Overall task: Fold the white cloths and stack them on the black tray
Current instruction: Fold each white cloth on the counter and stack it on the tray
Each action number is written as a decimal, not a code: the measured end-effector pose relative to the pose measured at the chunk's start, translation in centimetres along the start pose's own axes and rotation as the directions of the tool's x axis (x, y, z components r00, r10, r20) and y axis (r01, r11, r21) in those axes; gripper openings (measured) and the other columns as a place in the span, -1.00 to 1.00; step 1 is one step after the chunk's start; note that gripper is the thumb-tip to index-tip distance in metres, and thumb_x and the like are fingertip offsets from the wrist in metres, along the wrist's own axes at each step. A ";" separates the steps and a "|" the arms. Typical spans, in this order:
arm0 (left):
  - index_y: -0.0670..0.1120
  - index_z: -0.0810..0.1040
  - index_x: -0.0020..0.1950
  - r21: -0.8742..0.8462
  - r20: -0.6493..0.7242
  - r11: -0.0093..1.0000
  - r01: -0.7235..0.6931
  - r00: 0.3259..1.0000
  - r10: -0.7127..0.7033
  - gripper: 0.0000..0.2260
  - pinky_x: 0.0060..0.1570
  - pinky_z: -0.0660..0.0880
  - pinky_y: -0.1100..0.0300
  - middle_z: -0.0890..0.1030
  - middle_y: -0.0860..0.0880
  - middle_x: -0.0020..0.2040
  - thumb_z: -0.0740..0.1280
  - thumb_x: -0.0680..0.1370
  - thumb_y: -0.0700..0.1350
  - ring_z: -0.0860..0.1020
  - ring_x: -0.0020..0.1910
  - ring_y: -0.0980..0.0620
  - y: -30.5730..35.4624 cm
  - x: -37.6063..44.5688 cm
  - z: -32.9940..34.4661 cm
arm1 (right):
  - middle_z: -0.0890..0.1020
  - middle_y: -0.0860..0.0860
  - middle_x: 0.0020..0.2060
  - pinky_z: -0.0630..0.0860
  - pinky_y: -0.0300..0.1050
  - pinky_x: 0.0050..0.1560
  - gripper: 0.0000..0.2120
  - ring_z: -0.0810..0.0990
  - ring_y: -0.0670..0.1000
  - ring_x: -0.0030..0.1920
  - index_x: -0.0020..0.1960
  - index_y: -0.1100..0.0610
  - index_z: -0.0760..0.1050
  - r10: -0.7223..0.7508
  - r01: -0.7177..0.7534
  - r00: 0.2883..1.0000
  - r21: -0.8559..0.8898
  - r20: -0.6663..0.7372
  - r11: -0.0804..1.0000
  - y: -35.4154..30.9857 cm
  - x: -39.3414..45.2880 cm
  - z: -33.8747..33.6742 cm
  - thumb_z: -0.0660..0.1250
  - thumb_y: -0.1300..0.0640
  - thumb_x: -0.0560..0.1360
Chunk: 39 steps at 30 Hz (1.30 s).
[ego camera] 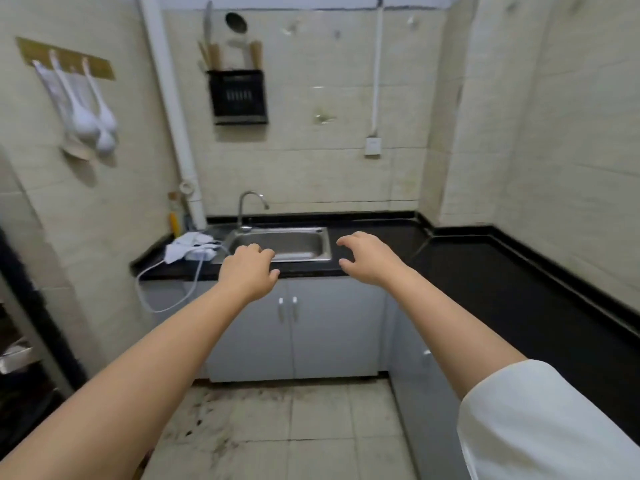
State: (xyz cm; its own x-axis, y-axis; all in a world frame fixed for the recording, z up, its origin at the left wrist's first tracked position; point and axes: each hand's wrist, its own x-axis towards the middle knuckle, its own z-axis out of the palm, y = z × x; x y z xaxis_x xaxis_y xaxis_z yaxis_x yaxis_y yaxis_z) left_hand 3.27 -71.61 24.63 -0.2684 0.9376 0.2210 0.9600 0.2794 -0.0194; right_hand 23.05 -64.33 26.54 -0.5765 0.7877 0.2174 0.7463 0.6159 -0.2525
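While both arms reach forward, the left hand (pixel 250 268) and right hand (pixel 363 258) hover empty, fingers loosely curled. White cloths (pixel 188 245) lie on the black tabletop (pixel 485 271), left of the sink (pixel 280 242).

Beyond the left fingers (pixel 263 252), a steel-grey sink (pixel 277 242); under the right fingers (pixel 346 241), a black counter (pixel 485 271). Left of them, white, possibly cloth, bundle (pixel 188 245). Pale grey cabinets (pixel 332 334).

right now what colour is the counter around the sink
Black. The countertop shows glossy black around the steel sink, best seen in the head view.
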 end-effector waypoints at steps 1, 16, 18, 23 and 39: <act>-0.06 0.38 0.34 0.006 0.007 1.000 0.029 1.000 -0.029 -0.63 0.12 0.42 0.01 0.45 -0.11 0.26 0.17 0.57 0.03 0.39 0.27 -0.12 -1.6 1.3 0.9 | 0.41 0.13 0.32 0.37 0.06 0.29 -0.58 0.36 0.15 0.32 0.38 0.14 0.30 -0.028 0.027 1.000 0.007 0.015 1.000 -0.7 2.4 1.2 0.17 0.14 0.52; -0.12 0.42 0.29 0.056 0.012 0.920 0.387 0.922 -0.388 -0.65 0.13 0.41 -0.01 0.45 -0.17 0.26 0.19 0.55 0.00 0.40 0.26 -0.19 -20.8 28.3 10.1 | 0.49 0.19 0.22 0.44 0.07 0.22 -0.61 0.46 0.20 0.23 0.28 0.16 0.42 -0.372 0.370 0.910 0.048 0.181 0.928 -4.3 42.7 13.2 0.24 0.12 0.48; -0.13 0.41 0.28 0.050 0.029 0.908 0.415 0.908 -0.417 -0.65 0.13 0.41 -0.02 0.46 -0.18 0.24 0.20 0.54 -0.02 0.41 0.24 -0.20 -23.4 31.2 11.1 | 0.51 0.20 0.17 0.45 0.06 0.19 -0.63 0.47 0.20 0.20 0.26 0.17 0.44 -0.409 0.402 0.895 0.074 0.180 0.913 -5.6 47.2 14.7 0.23 0.14 0.47; -0.18 0.44 0.15 0.000 0.060 0.877 0.480 0.876 -0.479 -0.73 0.08 0.45 -0.05 0.48 -0.21 0.15 0.22 0.53 -0.04 0.45 0.15 -0.21 -30.4 37.3 15.4 | 0.53 0.23 0.16 0.44 0.07 0.19 -0.67 0.48 0.22 0.19 0.20 0.23 0.47 -0.471 0.456 0.861 0.119 0.189 0.882 -9.5 56.2 20.9 0.23 0.15 0.47; -0.12 0.40 0.27 -0.010 0.413 0.876 0.482 0.800 -0.435 -0.63 0.13 0.44 0.03 0.45 -0.13 0.24 0.24 0.54 0.05 0.42 0.22 -0.11 -51.7 52.2 38.8 | 0.42 0.16 0.31 0.35 -0.09 0.28 -0.56 0.40 0.13 0.32 0.37 0.15 0.32 -0.311 0.288 0.726 0.140 0.614 0.947 -17.1 77.3 48.4 0.23 0.10 0.51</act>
State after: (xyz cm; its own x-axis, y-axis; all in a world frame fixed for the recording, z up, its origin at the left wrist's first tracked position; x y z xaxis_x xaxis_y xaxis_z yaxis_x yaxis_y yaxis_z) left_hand -63.49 -29.13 -0.65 -0.6656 0.7139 -0.2175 0.7124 0.6946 0.0997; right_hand -50.40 -13.15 2.02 -0.8547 0.3903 -0.3422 0.4946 0.8124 -0.3089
